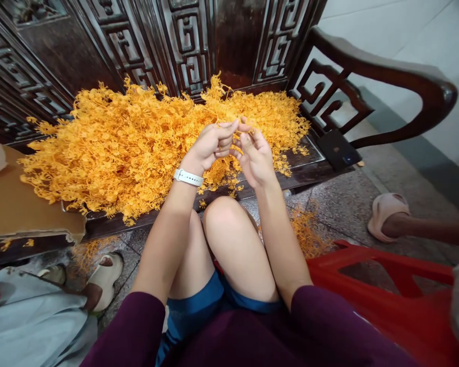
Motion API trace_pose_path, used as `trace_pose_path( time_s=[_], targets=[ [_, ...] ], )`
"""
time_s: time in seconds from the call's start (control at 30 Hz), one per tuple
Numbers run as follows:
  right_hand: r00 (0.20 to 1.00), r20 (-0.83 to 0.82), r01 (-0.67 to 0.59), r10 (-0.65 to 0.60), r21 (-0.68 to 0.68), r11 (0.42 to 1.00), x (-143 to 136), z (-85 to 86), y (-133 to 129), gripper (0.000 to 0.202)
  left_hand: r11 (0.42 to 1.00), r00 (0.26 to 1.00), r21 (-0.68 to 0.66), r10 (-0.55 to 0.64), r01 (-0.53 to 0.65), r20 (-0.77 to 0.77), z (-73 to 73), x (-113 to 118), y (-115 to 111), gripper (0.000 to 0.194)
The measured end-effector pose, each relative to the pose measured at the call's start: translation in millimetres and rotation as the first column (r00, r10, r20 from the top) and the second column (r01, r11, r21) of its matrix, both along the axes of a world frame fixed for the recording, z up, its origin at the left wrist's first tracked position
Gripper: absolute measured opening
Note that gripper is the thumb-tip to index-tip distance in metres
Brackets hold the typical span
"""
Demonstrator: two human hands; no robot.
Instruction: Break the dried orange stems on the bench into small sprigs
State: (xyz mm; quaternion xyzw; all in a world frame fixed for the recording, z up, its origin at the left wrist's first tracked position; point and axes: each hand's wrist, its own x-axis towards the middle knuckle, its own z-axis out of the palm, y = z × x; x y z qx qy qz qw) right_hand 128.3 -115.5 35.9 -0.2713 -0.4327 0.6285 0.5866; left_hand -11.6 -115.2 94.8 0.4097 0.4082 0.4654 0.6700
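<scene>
Over carved wooden bench [306,171]: left hand [211,143] pinches orange sprig [237,134].
Right hand [258,159]: grip cannot be told. Apple-logo iPhone [336,150] lies near armrest [401,76].

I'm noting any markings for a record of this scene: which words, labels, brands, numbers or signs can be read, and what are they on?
No words or numbers can be read.
Dark phone: a small apple-shaped logo, with no lettering that I can make out.
Pale wristband: small dark dots along the strap, no readable lettering.
Carved bench back: geometric patterns, no lettering I can read.
</scene>
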Motion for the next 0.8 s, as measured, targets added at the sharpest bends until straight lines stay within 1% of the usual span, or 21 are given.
trace_pose_path(
  time_s=[0.1,0.2,0.3,0.4,0.57,0.63,0.73,0.8],
  targets=[
    [0.999,-0.008,0.053,-0.053,0.016,0.998,0.1,3.0,-2.3,0.040,0.999,0.999,0.015,0.048,-0.047,-0.007,2.5,-1.6,-1.6,0.026],
    [0.993,0.007,0.119,-0.119,0.001,0.993,0.7,4.8,-4.2,0.037,0.992,0.993,0.043,0.117,-0.117,-0.004,3.3,-6.2,-1.9,0.031],
    [0.990,0.025,0.140,-0.139,-0.020,0.990,1.6,7.6,-6.4,0.037,0.994,0.995,0.053,0.097,-0.095,-0.033,3.9,-10.3,-1.9,0.033],
    [0.991,0.019,0.133,-0.133,-0.045,0.990,2.6,10.0,-7.6,0.038,0.997,0.996,0.048,0.060,-0.057,-0.064,5.6,-10.4,-3.3,0.028],
    [0.992,-0.086,0.089,-0.092,-0.039,0.995,4.9,6.8,-5.5,0.040,0.999,0.997,0.049,0.005,-0.002,-0.075,5.2,-6.8,-4.4,0.019],
    [0.992,-0.093,0.081,-0.085,-0.042,0.996,6.6,4.6,-4.2,0.041,0.998,0.995,0.067,0.015,-0.009,-0.101,2.2,-6.3,-2.8,0.019],
    [0.992,-0.056,0.107,-0.109,-0.042,0.993,9.5,2.6,-2.6,0.046,0.992,0.987,0.120,0.057,-0.039,-0.151,-3.5,-6.7,0.7,0.021],
    [0.992,-0.048,0.114,-0.116,-0.047,0.992,11.2,2.2,-1.9,0.044,0.988,0.983,0.146,0.065,-0.040,-0.172,-6.0,-7.3,2.4,0.024]
  ],
)
